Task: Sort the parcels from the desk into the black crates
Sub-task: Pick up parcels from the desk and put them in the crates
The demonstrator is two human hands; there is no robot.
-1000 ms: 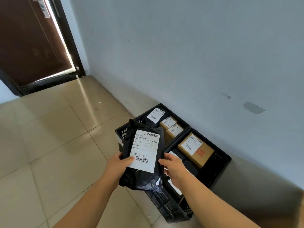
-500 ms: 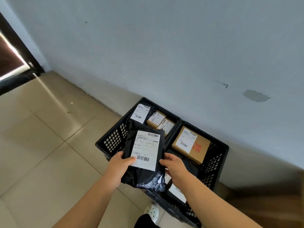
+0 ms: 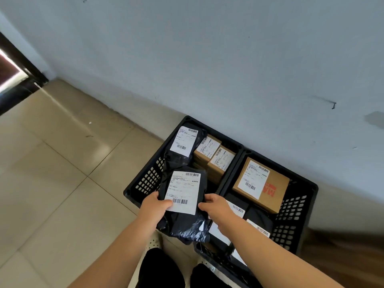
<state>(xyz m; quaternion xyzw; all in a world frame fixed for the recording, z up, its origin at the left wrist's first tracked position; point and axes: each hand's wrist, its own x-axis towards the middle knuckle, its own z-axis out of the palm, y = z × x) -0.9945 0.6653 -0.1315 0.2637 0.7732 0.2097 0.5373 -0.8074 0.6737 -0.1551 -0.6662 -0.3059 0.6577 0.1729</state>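
Holding: one black mailer bag (image 3: pixel 182 202), label up, above the near edge of the left crate (image 3: pixel 145 181). Left hand (image 3: pixel 154 206) pinches its left edge with thumb on the label; right hand (image 3: pixel 216 206) curls on the right edge, a two-sided grip that likely keeps the label readable. Left crate: bagged parcel (image 3: pixel 184 142) far left, two small cartons (image 3: pixel 216 156) far right; open room in its near half. Right crate (image 3: pixel 299 206): large carton (image 3: pixel 261 183) far, flat parcels near. Wall close behind; tiled floor (image 3: pixel 62 183) open leftward.
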